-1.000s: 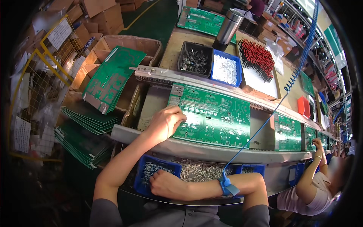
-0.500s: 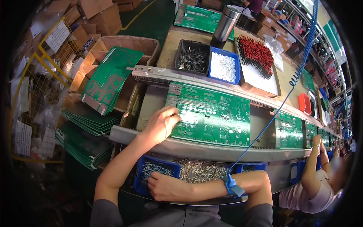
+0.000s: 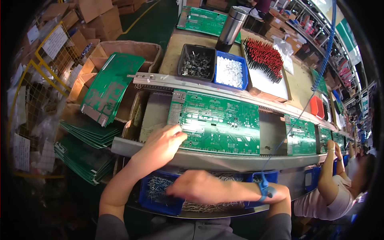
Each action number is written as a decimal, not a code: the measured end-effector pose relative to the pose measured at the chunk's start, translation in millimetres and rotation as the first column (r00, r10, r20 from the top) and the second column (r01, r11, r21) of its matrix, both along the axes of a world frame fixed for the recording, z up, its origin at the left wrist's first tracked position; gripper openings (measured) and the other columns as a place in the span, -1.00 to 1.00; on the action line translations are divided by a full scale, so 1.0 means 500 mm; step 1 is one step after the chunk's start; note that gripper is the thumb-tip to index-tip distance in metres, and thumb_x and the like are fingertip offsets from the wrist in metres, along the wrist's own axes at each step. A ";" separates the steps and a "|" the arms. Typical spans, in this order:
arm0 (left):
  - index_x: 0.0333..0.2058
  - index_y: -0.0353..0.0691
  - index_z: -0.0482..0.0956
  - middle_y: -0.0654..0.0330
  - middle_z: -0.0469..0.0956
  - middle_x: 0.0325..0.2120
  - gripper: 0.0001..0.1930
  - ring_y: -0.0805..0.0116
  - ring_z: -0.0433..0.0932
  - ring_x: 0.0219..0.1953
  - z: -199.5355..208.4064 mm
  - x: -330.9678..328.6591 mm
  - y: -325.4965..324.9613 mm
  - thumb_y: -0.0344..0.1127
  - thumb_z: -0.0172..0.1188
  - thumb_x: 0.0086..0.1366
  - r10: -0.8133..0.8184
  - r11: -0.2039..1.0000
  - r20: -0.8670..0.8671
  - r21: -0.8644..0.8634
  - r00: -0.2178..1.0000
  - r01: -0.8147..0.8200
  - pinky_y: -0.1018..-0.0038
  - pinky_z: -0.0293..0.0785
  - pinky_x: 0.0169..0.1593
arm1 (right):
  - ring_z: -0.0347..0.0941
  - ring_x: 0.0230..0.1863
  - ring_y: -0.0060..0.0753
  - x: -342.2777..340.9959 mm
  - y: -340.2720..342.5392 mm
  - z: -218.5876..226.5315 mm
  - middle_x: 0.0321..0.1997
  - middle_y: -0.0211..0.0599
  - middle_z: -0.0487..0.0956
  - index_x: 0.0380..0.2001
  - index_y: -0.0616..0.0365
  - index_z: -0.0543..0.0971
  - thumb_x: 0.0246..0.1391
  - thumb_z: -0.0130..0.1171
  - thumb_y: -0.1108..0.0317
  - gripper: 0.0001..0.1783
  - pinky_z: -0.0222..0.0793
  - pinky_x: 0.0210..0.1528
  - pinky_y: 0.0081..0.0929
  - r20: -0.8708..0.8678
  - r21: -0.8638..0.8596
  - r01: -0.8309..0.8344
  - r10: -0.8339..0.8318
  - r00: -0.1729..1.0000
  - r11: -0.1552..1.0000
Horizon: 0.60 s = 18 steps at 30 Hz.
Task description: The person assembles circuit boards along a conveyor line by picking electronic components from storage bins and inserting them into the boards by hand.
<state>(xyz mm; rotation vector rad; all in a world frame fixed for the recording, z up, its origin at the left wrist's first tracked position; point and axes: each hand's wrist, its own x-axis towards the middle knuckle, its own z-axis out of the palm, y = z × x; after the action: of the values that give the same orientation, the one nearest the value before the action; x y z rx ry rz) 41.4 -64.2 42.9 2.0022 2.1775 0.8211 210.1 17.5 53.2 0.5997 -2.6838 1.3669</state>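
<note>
My left hand (image 3: 166,143) is at the lower left of a green circuit board (image 3: 224,120) lying in the metal conveyor rail. Its thumb and fingers are pinched together over the board; whatever they hold is too small to name. My right hand (image 3: 202,186), blurred by motion, hovers at the right edge of a blue bin (image 3: 154,202) of thin-leaded components. Its fingers are curled inward, and their contents cannot be made out. A blue wrist strap (image 3: 265,191) with a coiled cord is on my right forearm. Loose leaded parts (image 3: 208,207) lie beside the bin.
Behind the rail (image 3: 176,83) stand a black bin (image 3: 182,66) of dark parts, a blue bin (image 3: 243,82) of white parts, a steel flask (image 3: 232,30) and red-topped parts (image 3: 264,56). Stacked boards (image 3: 112,86) are at left. A co-worker (image 3: 334,188) sits at right.
My right hand has risen away from the blue bin of leaded components and moved right. My left hand has shifted slightly down along the board. The whole view has tilted a little.
</note>
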 end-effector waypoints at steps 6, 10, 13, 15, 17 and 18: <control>-0.44 -0.26 0.50 0.10 0.48 -0.47 -0.85 0.08 0.53 -0.35 0.082 0.027 -0.088 -0.31 0.19 0.08 -0.308 0.752 0.235 -0.534 0.922 0.387 0.27 0.46 -0.28 | 0.54 -0.31 -0.52 -0.020 0.212 -0.026 -0.33 -0.28 0.61 -0.36 0.26 0.58 -0.02 0.17 0.55 -0.90 0.45 -0.28 -0.59 0.153 -0.066 0.639 -0.625 0.766 0.766; -0.30 -0.28 0.47 0.08 0.45 -0.34 -0.70 0.07 0.51 -0.25 0.049 0.072 -0.143 -0.27 0.26 0.01 -0.350 0.639 0.245 -0.644 0.904 0.422 0.26 0.46 -0.22 | 0.53 -0.32 -0.57 -0.018 0.319 -0.061 -0.37 -0.28 0.62 -0.24 0.26 0.59 -0.02 0.16 0.56 -0.79 0.45 -0.27 -0.60 0.094 -0.076 0.775 -0.769 0.632 0.627; -0.25 -0.26 0.45 0.09 0.42 -0.29 -0.68 0.09 0.47 -0.19 0.013 0.102 -0.173 -0.31 0.25 0.00 -0.333 0.705 0.161 -0.612 0.929 0.359 0.29 0.44 -0.18 | 0.55 -0.35 -0.55 -0.027 0.350 -0.080 -0.40 -0.25 0.62 -0.26 0.26 0.60 -0.03 0.17 0.55 -0.80 0.45 -0.30 -0.58 0.090 -0.070 0.797 -0.792 0.604 0.600; -0.24 -0.25 0.44 0.09 0.40 -0.27 -0.68 0.10 0.45 -0.17 -0.002 0.118 -0.185 -0.34 0.23 -0.01 -0.319 0.742 0.102 -0.591 0.942 0.316 0.30 0.42 -0.17 | 0.54 -0.37 -0.57 -0.031 0.360 -0.089 -0.43 -0.26 0.62 -0.27 0.26 0.60 -0.02 0.17 0.54 -0.81 0.44 -0.33 -0.59 0.072 -0.041 0.805 -0.802 0.593 0.592; -0.29 -0.22 0.46 0.11 0.39 -0.31 -0.74 0.15 0.43 -0.19 -0.011 0.130 -0.191 -0.38 0.18 -0.02 -0.287 0.800 0.015 -0.546 0.958 0.248 0.35 0.39 -0.19 | 0.50 -0.44 -0.62 -0.035 0.365 -0.096 -0.47 -0.27 0.61 -0.31 0.27 0.60 -0.02 0.18 0.51 -0.84 0.39 -0.39 -0.62 0.058 -0.024 0.802 -0.800 0.597 0.597; -0.29 -0.22 0.46 0.11 0.39 -0.31 -0.74 0.15 0.43 -0.19 -0.015 0.132 -0.194 -0.38 0.18 -0.02 -0.288 0.799 0.016 -0.547 0.957 0.249 0.35 0.39 -0.19 | 0.50 -0.44 -0.62 -0.037 0.364 -0.096 -0.47 -0.27 0.61 -0.31 0.27 0.60 -0.02 0.18 0.51 -0.84 0.39 -0.39 -0.62 0.059 -0.025 0.803 -0.800 0.596 0.596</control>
<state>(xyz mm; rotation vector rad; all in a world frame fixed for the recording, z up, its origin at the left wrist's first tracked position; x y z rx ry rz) 107.4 -161.0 35.3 1.9707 1.8038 0.0685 191.3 199.7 5.3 -0.6308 -2.3745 1.1266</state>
